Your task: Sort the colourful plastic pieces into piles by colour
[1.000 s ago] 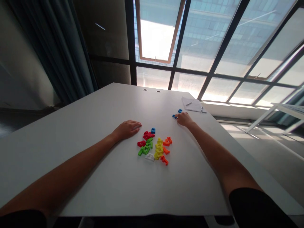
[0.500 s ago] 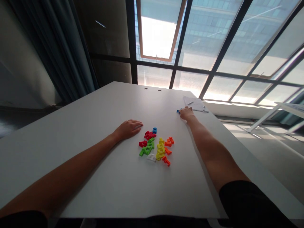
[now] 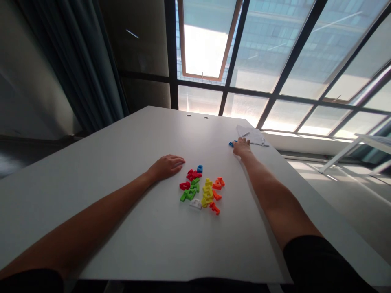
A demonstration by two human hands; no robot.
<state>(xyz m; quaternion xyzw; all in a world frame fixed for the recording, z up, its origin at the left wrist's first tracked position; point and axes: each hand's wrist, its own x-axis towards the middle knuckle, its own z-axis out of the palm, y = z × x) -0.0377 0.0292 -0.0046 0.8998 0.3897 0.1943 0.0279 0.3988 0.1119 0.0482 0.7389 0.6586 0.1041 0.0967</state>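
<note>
My left hand (image 3: 167, 166) lies flat on the white table (image 3: 146, 240), fingers stretched out and holding nothing. Just right of its fingertips is a group of small plastic letter-like pieces: a blue piece (image 3: 199, 168), red pieces (image 3: 193, 175), green pieces (image 3: 190, 193), a white piece (image 3: 196, 204), yellow pieces (image 3: 207, 193) and orange pieces (image 3: 217, 185). Farther off, my right hand (image 3: 242, 147) reaches to the table's far right, its fingers apart and bent down. Beside its thumb side sits blue plastic (image 3: 231, 144), partly covered by the hand.
White paper (image 3: 250, 132) with a pen (image 3: 245, 134) on it lies just beyond my right hand. Two dark round holes (image 3: 189, 115) mark the table's far edge. Large windows (image 3: 253, 61) rise behind, a dark curtain (image 3: 73, 61) hangs left, and another white table (image 3: 374, 141) stands right.
The fingers of my right hand have spread a little, and more of the blue plastic shows beside them. My left hand and the coloured pieces stay put; the view has shifted slightly.
</note>
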